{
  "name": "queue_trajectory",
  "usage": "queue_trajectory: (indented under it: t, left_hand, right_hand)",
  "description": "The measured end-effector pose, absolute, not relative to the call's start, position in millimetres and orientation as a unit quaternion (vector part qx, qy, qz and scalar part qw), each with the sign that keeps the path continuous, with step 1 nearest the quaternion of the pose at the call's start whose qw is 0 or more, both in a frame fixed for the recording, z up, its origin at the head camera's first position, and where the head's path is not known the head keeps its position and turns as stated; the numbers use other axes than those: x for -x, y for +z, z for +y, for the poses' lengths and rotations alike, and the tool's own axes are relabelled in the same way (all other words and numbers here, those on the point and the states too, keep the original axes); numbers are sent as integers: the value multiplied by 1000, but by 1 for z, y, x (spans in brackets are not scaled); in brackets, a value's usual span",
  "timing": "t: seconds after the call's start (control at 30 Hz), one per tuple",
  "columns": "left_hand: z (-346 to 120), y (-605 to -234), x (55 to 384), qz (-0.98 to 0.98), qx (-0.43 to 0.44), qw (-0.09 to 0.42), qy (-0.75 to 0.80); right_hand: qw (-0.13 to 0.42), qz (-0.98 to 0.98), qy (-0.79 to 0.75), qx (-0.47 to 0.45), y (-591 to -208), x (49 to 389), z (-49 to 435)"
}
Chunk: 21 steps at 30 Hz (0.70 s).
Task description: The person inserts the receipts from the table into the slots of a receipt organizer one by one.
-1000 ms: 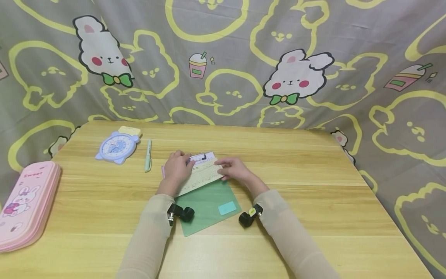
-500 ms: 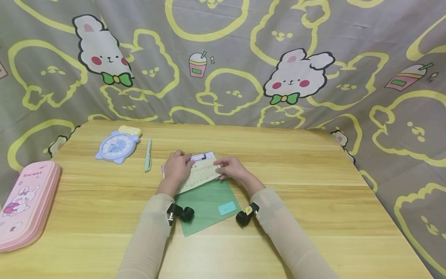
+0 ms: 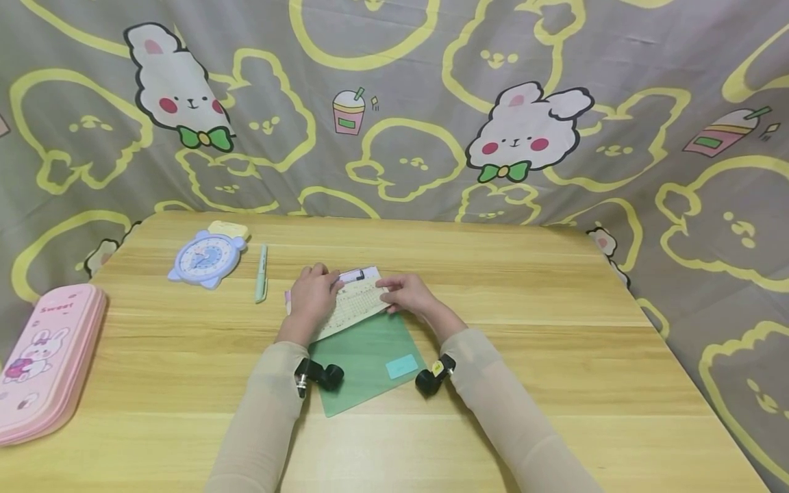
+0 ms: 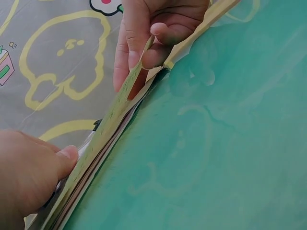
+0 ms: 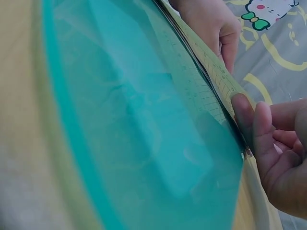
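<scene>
My right hand (image 3: 408,294) pinches the right edge of a cream printed sheet (image 3: 359,305) between thumb and fingers. In the left wrist view that edge stands raised between the right-hand fingertips (image 4: 157,29). My left hand (image 3: 314,301) rests on the sheet's left part, its thumb (image 4: 69,154) pressing on the sheet. At the far edge, a clipboard (image 3: 371,272) with a pale top and black clip shows; its left part is hidden under the left hand. Nearer me lies a green translucent sheet (image 3: 357,370) with a light blue label (image 3: 402,367).
Left of the hands lie a pale green pen (image 3: 261,274), a blue toy clock (image 3: 207,257) and a pale yellow block (image 3: 229,229). A pink pencil case (image 3: 52,363) sits at the table's left edge. Patterned cloth (image 3: 407,103) hangs behind the wooden table (image 3: 555,356).
My right hand has shifted slightly left and away from me with the cream sheet's edge, showing more of its ruled grid. The left hand has stayed in place.
</scene>
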<state>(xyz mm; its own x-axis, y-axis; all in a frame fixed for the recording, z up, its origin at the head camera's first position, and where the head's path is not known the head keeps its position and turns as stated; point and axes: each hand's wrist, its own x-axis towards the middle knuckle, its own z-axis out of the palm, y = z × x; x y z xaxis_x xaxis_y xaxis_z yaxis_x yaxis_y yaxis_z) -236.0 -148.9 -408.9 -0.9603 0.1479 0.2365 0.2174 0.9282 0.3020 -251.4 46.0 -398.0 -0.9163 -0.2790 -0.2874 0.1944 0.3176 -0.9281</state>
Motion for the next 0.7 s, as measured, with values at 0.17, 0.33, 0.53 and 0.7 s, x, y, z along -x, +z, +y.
queue_trajectory:
  t: [0.17, 0.33, 0.53, 0.7]
  left_hand:
    - [-148, -409, 235, -975, 96, 109, -166]
    - [-148, -408, 236, -977, 96, 109, -157]
    - [-148, -408, 236, -977, 94, 109, -156]
    - [-148, -408, 236, -977, 92, 109, -159]
  right_hand:
    - [192, 793, -578, 27, -397, 253, 45]
    - [182, 796, -577, 26, -396, 255, 43]
    - [178, 788, -588, 31, -398, 258, 41]
    - [176, 786, -592, 34, -400, 260, 40]
